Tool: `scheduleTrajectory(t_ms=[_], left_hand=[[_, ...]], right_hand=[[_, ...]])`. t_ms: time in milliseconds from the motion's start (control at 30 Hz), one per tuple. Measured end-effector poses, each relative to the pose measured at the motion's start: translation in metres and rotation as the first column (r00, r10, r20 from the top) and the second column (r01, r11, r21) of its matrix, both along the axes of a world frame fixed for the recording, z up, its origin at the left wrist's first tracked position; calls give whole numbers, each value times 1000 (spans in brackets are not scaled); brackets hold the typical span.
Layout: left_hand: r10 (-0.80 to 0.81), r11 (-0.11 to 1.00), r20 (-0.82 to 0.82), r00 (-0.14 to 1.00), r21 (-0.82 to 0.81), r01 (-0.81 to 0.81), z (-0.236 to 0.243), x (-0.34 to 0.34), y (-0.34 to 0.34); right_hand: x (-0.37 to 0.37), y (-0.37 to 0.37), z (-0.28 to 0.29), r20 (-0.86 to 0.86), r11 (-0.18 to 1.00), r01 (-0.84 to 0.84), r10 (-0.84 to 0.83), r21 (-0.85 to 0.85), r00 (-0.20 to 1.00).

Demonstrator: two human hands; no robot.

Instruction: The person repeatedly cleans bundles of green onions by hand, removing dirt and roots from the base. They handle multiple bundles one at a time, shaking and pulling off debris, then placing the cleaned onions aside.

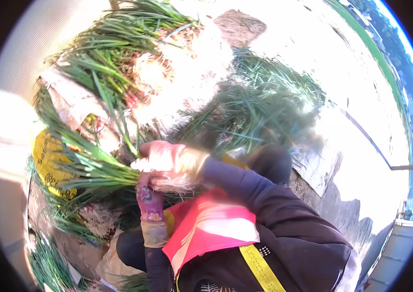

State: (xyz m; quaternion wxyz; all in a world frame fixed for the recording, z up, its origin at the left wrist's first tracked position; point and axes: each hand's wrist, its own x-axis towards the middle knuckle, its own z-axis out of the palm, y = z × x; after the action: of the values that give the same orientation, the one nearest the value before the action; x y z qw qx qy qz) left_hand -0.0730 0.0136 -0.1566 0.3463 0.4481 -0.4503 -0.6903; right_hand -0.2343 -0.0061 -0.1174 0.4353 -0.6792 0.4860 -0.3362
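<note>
A bunch of green onions [100, 168] lies level in front of me, its leaves fanning left and its pale roots to the right. Wrapped round its stems from below is my left hand [149, 195], in a flowered pink-purple glove. My right hand [165, 158], in a pink glove, closes over the white stem ends from above; its fingers are partly hidden and slightly blurred. Just beyond my hands rises a big heap of green onions [111, 68], with a sunlit, washed-out mass of roots [155, 73].
Loose green leaves [260, 102] are piled ahead to the right. At left sits a yellow printed sack [50, 163]; more onions [50, 263] lie at lower left. A reddish cloth [211, 221] covers my lap. Grey boards or sheets [318, 170] lie on the right, and a brown patch [239, 28] at the far side.
</note>
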Motion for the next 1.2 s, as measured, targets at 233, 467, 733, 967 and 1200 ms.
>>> scheduleTrajectory(t_ms=[233,467,733,967,1200], left_hand=[[61,996,-13,998,72,-60,14,0,14],[45,999,-84,995,2,-45,4,6,23],[-62,993,-231,971,87,84,37,12,22],[17,998,-265,964,65,1,31,14,27],[54,997,-261,964,74,-36,29,18,25]], right_hand=[[4,1,-4,327,945,34,-146,325,934],[4,2,-8,72,990,50,-60,133,996],[-35,-1,-18,-657,897,230,84,377,749],[22,-25,-20,431,960,-74,-52,269,901],[25,-9,-2,302,931,60,-176,359,937]])
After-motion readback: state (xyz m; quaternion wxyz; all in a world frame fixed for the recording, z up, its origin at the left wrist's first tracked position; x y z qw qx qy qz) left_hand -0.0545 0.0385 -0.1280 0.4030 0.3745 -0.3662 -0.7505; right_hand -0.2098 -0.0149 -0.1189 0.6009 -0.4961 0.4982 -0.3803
